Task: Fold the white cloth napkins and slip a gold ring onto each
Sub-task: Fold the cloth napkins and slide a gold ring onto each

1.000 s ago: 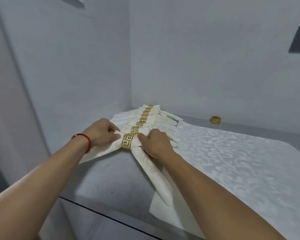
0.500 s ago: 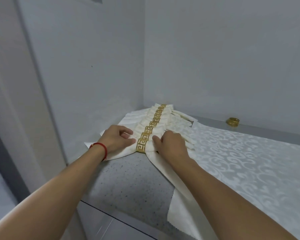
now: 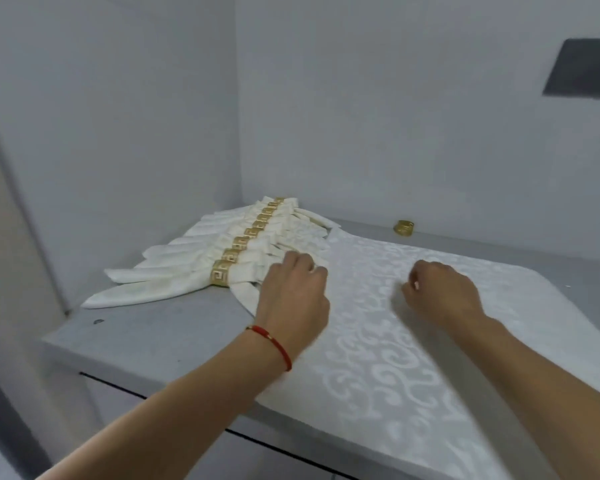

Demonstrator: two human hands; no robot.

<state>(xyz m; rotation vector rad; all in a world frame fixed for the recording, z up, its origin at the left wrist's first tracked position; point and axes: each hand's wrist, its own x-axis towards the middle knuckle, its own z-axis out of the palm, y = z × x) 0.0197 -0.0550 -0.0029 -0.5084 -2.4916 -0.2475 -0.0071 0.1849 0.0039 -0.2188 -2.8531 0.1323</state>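
Observation:
A row of several folded white napkins (image 3: 174,277), each with a gold patterned ring (image 3: 220,273), lies fanned out at the back left of the grey counter (image 3: 160,337). A flat white patterned napkin (image 3: 395,358) is spread to their right. My left hand (image 3: 293,296), with a red string on its wrist, is over the flat napkin's left edge, just right of the nearest ringed napkin, fingers loosely curled. My right hand (image 3: 442,294) is over the middle of the flat napkin, fingers curled downward. Neither hand lifts any cloth. One loose gold ring (image 3: 403,227) stands by the back wall.
Grey walls close the counter in at the left and back. The counter's front edge (image 3: 153,396) runs diagonally below my left forearm. A dark panel (image 3: 584,67) hangs on the back wall at upper right.
Both hands let go of the nearest ringed napkin and moved right, onto the flat napkin. That napkin now lies in the row. The camera view swung right.

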